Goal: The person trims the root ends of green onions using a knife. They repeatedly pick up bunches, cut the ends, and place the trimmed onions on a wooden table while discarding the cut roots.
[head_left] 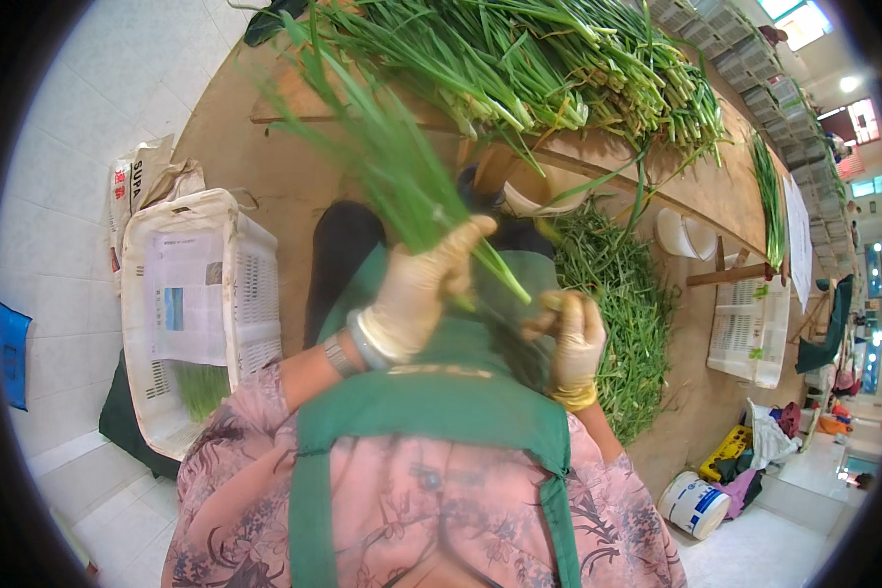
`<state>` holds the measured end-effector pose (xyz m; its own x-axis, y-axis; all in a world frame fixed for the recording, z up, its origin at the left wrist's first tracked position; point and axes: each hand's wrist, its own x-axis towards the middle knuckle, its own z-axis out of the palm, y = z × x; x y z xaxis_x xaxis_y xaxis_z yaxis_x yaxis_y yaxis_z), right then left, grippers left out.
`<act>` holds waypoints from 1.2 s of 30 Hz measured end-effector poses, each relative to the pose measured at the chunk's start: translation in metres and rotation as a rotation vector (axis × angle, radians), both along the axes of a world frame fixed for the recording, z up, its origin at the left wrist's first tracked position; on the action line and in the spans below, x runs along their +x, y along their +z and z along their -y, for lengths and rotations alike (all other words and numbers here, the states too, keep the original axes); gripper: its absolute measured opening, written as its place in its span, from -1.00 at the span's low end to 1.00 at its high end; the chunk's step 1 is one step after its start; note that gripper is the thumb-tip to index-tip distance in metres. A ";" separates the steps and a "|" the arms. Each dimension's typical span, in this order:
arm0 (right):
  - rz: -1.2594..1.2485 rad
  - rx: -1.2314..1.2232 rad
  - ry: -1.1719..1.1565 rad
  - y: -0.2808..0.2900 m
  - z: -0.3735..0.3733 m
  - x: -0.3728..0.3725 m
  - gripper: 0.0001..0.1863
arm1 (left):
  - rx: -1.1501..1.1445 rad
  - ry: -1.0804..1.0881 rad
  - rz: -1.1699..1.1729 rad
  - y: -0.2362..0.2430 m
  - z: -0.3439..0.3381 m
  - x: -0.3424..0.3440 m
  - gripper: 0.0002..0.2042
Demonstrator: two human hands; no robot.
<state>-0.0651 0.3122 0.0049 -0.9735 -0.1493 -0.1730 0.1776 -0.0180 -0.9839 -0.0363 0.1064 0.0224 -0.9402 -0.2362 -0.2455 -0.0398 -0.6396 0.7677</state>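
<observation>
My left hand (416, 299), in a pale glove, is closed around a bunch of garlic chives (397, 181) above my lap. The leaves point up and away to the left, smeared by motion, and a few pale stalk ends stick out beneath the fingers toward the right. Just right of those ends is my gloved right hand (573, 343), its fingers curled in and partly blurred; what they pinch, if anything, is too unclear to name. A large heap of garlic chives (559, 59) lies across the wooden table (676, 201) ahead.
Loose green trimmings (627, 343) cover the floor to my right. A white plastic crate (260, 304) with paper and greens inside stands at my left. Under the table are a bucket (684, 233) and another crate (750, 333). A white pail (694, 505) sits lower right.
</observation>
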 end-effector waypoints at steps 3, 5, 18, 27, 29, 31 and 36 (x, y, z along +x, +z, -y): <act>0.106 0.124 -0.077 -0.055 -0.083 -0.029 -0.74 | 0.109 -0.008 -0.082 0.006 0.022 0.008 -0.70; 0.120 1.012 0.284 -0.075 -0.132 -0.057 -0.74 | 0.047 -0.079 -0.289 0.002 0.041 0.017 -0.76; -1.020 1.224 0.516 0.101 0.124 -0.163 -0.66 | 0.695 -0.076 -0.394 -0.026 0.102 0.020 -0.64; -0.811 0.664 0.588 0.060 0.090 -0.020 -0.85 | 0.363 -0.095 -0.109 -0.025 0.057 0.016 -0.53; -0.645 0.599 0.640 0.056 0.089 -0.013 -0.84 | 0.325 -0.093 -0.060 -0.027 0.056 0.017 -0.63; -0.521 0.514 0.699 0.051 0.088 -0.008 -0.84 | 0.304 -0.121 -0.004 -0.033 0.059 0.020 -0.68; -0.711 0.464 0.843 0.059 0.082 -0.028 -0.87 | 0.400 -0.030 -0.139 0.006 0.079 0.024 -0.79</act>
